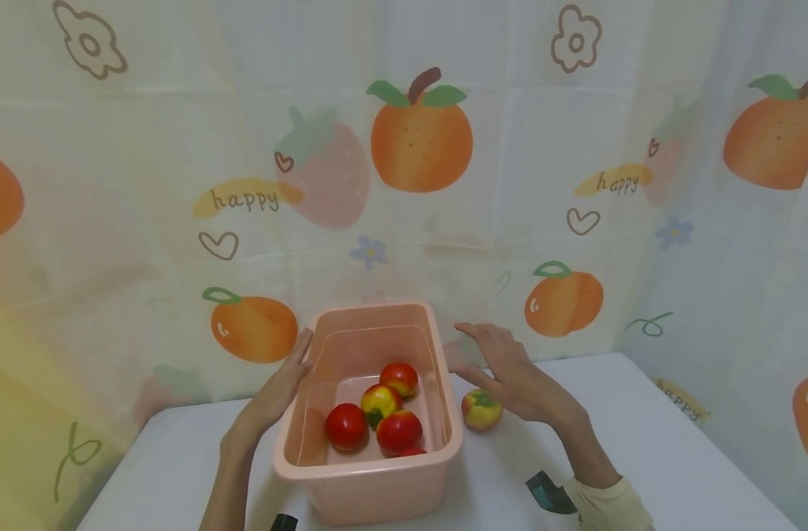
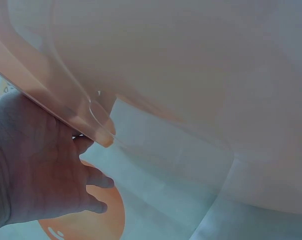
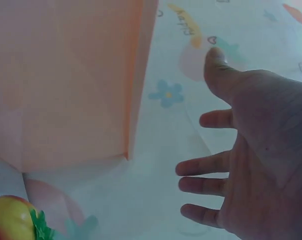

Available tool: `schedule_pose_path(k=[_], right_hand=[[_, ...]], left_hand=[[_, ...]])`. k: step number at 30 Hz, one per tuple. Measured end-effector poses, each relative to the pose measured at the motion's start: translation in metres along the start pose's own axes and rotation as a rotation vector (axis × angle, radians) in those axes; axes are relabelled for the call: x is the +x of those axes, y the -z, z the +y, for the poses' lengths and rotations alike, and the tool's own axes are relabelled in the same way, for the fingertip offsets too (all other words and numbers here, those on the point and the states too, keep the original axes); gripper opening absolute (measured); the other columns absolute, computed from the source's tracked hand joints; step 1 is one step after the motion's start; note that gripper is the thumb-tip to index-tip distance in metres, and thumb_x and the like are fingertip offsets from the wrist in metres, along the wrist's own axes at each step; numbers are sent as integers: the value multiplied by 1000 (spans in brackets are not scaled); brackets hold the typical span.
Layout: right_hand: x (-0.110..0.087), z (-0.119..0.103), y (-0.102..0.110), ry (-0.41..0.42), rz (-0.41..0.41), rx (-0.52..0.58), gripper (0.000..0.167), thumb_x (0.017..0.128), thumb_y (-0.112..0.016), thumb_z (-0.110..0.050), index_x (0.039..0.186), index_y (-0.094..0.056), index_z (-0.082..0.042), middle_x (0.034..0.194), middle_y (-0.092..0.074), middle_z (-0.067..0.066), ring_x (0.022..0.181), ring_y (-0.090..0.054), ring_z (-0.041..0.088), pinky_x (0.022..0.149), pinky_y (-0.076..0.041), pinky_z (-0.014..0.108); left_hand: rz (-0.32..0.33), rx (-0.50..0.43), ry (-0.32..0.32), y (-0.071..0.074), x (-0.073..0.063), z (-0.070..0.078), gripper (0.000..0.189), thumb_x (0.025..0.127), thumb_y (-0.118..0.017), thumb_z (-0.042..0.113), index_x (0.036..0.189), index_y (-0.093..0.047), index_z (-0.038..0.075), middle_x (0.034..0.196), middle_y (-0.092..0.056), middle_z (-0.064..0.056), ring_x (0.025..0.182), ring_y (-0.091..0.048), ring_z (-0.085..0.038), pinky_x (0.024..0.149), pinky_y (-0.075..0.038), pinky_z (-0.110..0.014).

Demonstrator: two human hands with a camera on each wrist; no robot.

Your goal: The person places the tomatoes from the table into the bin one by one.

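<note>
A pink plastic bin (image 1: 371,466) stands on the white table with several round fruits inside, among them a red fruit (image 1: 346,427) and a yellow-and-red fruit (image 1: 380,403). My left hand (image 1: 283,391) lies against the bin's left rim, fingers extended; in the left wrist view that hand (image 2: 36,155) is under the rim's edge. To the right of the bin, my right hand (image 1: 510,372) is held in the air with fingers spread and holds nothing. Below it, a yellow-and-red fruit with a green leafy top (image 1: 481,410) rests on the table, outside the bin.
A white table (image 1: 643,428) extends to both sides of the bin. Behind it hangs a pale curtain (image 1: 497,221) printed with fruit, hearts and flowers. A dark strap-like piece (image 1: 550,493) shows by the right wrist.
</note>
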State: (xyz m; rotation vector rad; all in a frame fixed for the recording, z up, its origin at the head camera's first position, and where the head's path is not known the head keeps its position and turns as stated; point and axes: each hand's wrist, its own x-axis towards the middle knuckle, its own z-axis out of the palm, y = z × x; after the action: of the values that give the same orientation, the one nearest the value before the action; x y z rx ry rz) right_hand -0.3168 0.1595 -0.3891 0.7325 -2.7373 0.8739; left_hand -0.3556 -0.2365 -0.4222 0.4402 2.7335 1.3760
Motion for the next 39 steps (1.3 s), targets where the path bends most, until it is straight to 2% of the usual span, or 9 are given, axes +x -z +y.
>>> schedule_pose_path(k=[5,10,15,21,28,31,39], right_hand=[[-3,9,7,-18,-52,-22,77,100,-61,-56,162,-34,-22,162,-44,9,145,-41,36,115,-35,74],[-6,23,13,-27,-138,-51,91,89,-75,-58,161,-37,-17,161,-47,10,143,-42,37,112,-40,73],[-5,37,14,-52,-206,-65,96,83,-85,-47,160,-39,-12,161,-48,14,142,-43,41,111,-41,73],[-2,51,5,-146,-328,-73,98,79,-90,-38,160,-40,-11,161,-49,15,141,-44,41,113,-37,74],[1,61,-13,-242,-426,-76,91,80,-90,-25,158,-43,-18,154,-56,12,132,-53,38,110,-41,75],[3,65,-21,-278,-452,-100,87,81,-89,-22,156,-46,-17,153,-57,10,125,-55,34,109,-43,74],[5,76,-33,-312,-452,-146,72,81,-87,-20,146,-57,-17,146,-62,11,126,-53,35,111,-39,75]], left_hand=[[-3,9,-14,1,1,0,66,113,-30,39,170,1,22,179,9,-6,164,4,-46,121,-9,-77],[3,13,-26,1,1,-1,67,113,-30,41,170,0,22,179,8,-7,164,4,-46,120,-10,-78],[4,16,-33,1,1,-2,66,113,-29,38,170,1,22,179,9,-7,164,5,-46,120,-10,-78],[8,13,-39,2,1,-3,65,113,-28,36,170,0,21,179,9,-8,164,5,-46,120,-9,-78],[4,12,-36,2,1,-2,65,113,-29,36,170,0,21,179,8,-8,164,4,-46,121,-9,-77],[0,12,-37,1,0,-1,66,113,-31,35,170,0,20,179,8,-10,163,4,-48,120,-10,-78],[1,18,-49,1,0,1,67,113,-32,35,170,-2,17,178,6,-13,163,2,-49,120,-10,-78]])
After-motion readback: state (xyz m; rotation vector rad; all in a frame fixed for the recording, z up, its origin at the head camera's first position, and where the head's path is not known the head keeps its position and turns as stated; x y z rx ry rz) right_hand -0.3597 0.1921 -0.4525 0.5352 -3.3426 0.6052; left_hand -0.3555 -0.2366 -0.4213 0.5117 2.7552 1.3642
